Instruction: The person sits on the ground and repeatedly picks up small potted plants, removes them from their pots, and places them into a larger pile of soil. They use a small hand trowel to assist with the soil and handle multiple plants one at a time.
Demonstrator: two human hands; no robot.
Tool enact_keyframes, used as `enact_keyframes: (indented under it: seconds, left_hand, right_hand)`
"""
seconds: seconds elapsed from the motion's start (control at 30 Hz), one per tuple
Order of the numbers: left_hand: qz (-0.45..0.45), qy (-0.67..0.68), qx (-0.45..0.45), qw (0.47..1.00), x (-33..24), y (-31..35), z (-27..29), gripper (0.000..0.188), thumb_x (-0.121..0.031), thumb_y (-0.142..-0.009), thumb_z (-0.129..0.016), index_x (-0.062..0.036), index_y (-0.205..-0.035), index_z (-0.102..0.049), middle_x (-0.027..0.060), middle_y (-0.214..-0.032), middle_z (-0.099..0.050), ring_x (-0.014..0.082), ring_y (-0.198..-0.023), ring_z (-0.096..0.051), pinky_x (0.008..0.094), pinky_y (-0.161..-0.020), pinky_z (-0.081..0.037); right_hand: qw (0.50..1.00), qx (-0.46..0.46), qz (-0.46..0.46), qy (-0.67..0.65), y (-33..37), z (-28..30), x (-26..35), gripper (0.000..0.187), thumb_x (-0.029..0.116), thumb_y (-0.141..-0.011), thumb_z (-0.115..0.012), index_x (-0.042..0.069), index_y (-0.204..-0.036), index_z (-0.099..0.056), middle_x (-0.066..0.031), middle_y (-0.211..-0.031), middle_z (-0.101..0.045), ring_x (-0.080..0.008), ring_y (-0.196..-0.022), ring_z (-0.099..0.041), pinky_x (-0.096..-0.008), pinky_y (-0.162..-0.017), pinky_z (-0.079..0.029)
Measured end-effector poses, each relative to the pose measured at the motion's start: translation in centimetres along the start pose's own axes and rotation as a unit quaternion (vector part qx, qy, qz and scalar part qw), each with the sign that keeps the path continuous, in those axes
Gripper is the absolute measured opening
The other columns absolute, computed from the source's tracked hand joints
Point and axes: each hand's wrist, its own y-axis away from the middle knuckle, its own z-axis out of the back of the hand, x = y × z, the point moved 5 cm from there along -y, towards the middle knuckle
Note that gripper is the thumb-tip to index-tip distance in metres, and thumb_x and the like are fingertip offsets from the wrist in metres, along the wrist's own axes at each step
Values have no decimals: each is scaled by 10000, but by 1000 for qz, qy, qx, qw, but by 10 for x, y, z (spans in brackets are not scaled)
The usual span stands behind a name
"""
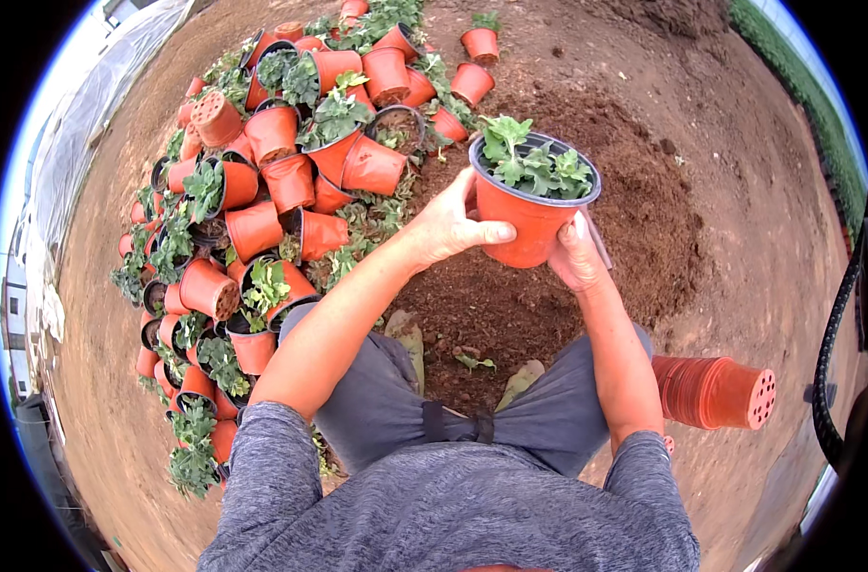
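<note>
An orange plastic flowerpot (518, 217) with a black inner rim is held up in front of me, nearly upright. A leafy green seedling (529, 164) grows in it. My left hand (458, 227) grips the pot's left side, its thumb across the front. On the right side, my right hand (577, 255) closes round the lower wall with the thumb up. A thin brownish edge (599, 244) shows beside the right fingers; I cannot tell what it is. The pot's far side and the fingers behind it are hidden.
To the left, a large heap of orange pots (286, 181) with plants lies tipped every way. Loose dark soil (644, 191) is piled beyond my hands and between my knees. A nested stack of orange pots (706, 392) lies by my right knee. Plastic sheeting (81, 124) is at far left.
</note>
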Motion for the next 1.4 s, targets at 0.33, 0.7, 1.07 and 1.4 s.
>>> enact_keyframes:
  seconds: [0.33,0.7,1.07,1.4]
  left_hand:
    - [31,113,-81,990,31,-4,-28,520,-183,-787,-777,-3,-1212,-537,80,-1117,-636,164,-1045,-598,327,-953,-464]
    - [116,30,-119,986,41,4,-20,815,-247,-712,-840,1,-1339,-383,104,-1269,-529,196,-1175,-515,350,-1026,-389]
    - [45,108,-133,984,29,-1,-18,799,-148,-677,-858,-23,-1335,-423,93,-1276,-555,205,-1182,-527,361,-1023,-404]
    - [-2,-163,-15,986,33,-5,-11,581,-68,-786,-748,-19,-1301,-483,113,-1249,-586,215,-1190,-525,365,-1040,-400]
  right_hand:
    - [998,-65,7,-5,7,19,-20,866,444,-698,-831,13,-1328,-422,-101,-1288,-542,-199,-1187,-527,-372,-1030,-417]
    - [995,-90,17,-41,4,18,-22,718,310,-790,-792,27,-1315,-393,-98,-1275,-524,-211,-1178,-524,-375,-1021,-420]
    - [993,-68,91,15,6,3,2,832,454,-820,-726,34,-1406,-312,-133,-1376,-447,-258,-1277,-451,-436,-1070,-369]
    - [947,-35,-42,-317,16,9,-6,775,717,-879,-347,185,-1442,-358,-109,-1451,-408,-365,-1281,-443,-617,-967,-421]
